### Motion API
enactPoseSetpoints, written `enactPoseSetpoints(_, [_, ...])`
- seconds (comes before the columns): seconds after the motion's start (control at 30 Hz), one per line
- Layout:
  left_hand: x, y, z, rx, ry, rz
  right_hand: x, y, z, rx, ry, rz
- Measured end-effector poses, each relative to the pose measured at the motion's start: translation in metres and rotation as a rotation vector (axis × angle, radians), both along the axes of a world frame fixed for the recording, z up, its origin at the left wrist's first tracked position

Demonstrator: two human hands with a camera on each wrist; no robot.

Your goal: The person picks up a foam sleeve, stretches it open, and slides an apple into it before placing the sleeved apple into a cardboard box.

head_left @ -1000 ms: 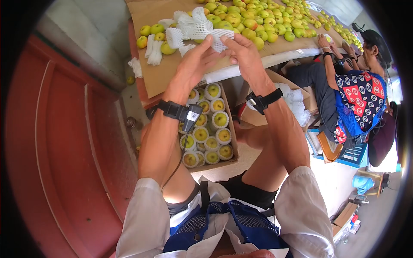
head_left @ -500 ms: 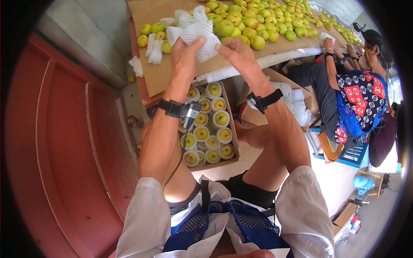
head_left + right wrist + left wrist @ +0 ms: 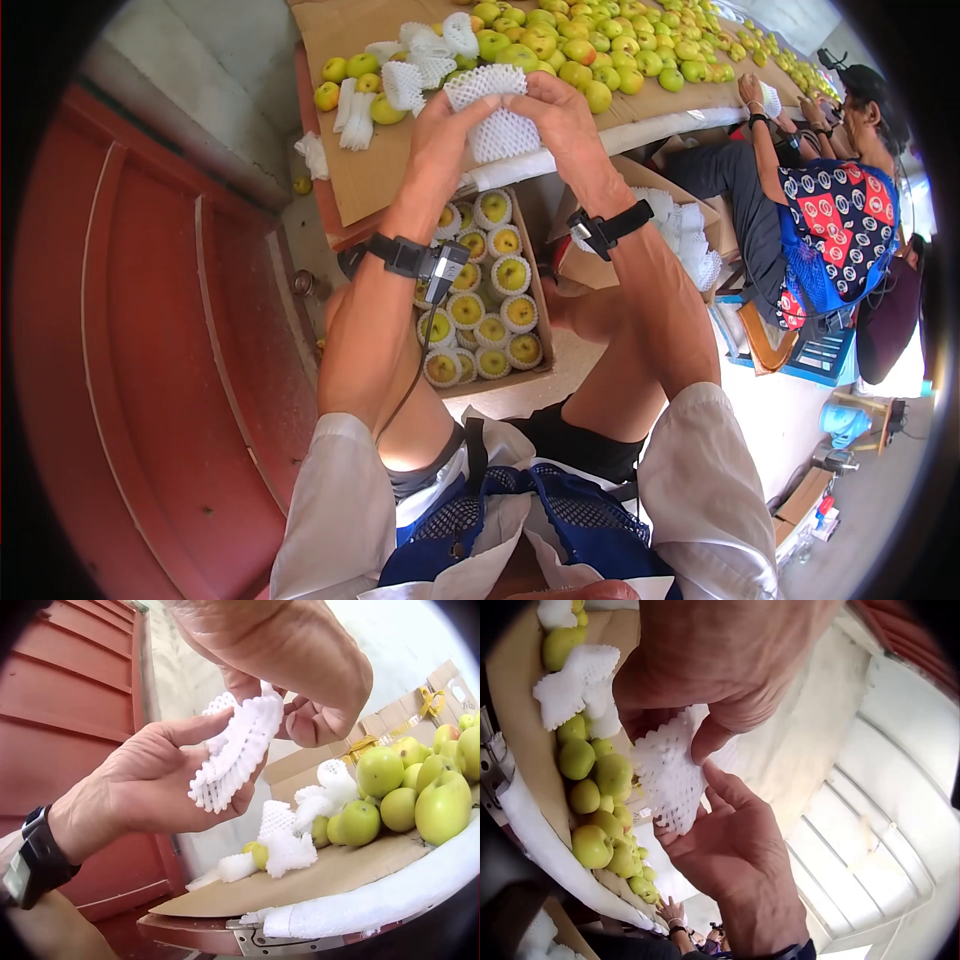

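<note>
Centrally, a white foam net (image 3: 503,138) was held up in the air by the table edge (image 3: 650,134), in front of the loose apples (image 3: 600,55). The left hand (image 3: 440,130) pinched one side, thumb against bent fingers; the right hand (image 3: 558,115) pinched the other likewise. Spreading it well probably called for a light, even pull from both sides, since thin foam could tear. From the head view, its long axis ran nearly top to bottom, far end leaning slightly left; which end was the mouth was unclear.
</note>
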State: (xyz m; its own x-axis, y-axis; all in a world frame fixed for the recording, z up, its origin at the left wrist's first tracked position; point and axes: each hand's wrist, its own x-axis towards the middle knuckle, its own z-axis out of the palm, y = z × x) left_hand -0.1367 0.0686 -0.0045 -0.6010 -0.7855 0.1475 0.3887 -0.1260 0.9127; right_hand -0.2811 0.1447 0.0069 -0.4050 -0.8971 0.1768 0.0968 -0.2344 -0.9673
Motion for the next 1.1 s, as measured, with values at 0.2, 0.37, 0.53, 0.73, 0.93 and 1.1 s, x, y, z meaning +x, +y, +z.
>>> enactPoseSetpoints(0.2, [-0.006, 0.005, -0.006, 0.094, -0.003, 0.059, 0.01, -0.001, -0.007, 0.08, 0.555, -0.371])
enactPoseSetpoints(0.37, [-0.003, 0.016, 0.001, 0.192, 0.011, 0.033, 0.018, 0.003, -0.008, 0.061, 0.812, -0.376])
enactPoseSetpoints(0.53, [0.003, 0.007, -0.004, 0.218, 0.082, -0.103, 0.025, 0.006, -0.01, 0.053, 0.846, -0.332])
enactPoseSetpoints(0.73, [0.008, -0.008, -0.013, 0.25, 0.071, 0.02, 0.023, 0.001, -0.017, -0.008, 0.588, -0.138])
enactPoseSetpoints(0.93, [0.009, -0.001, 0.003, 0.056, 0.083, -0.1, 0.013, 0.012, -0.007, 0.274, -0.139, 0.32])
enactPoseSetpoints(1.1, [0.011, -0.008, 0.004, 0.144, 0.053, -0.271, 0.013, 0.016, -0.007, 0.283, -0.184, 0.441])
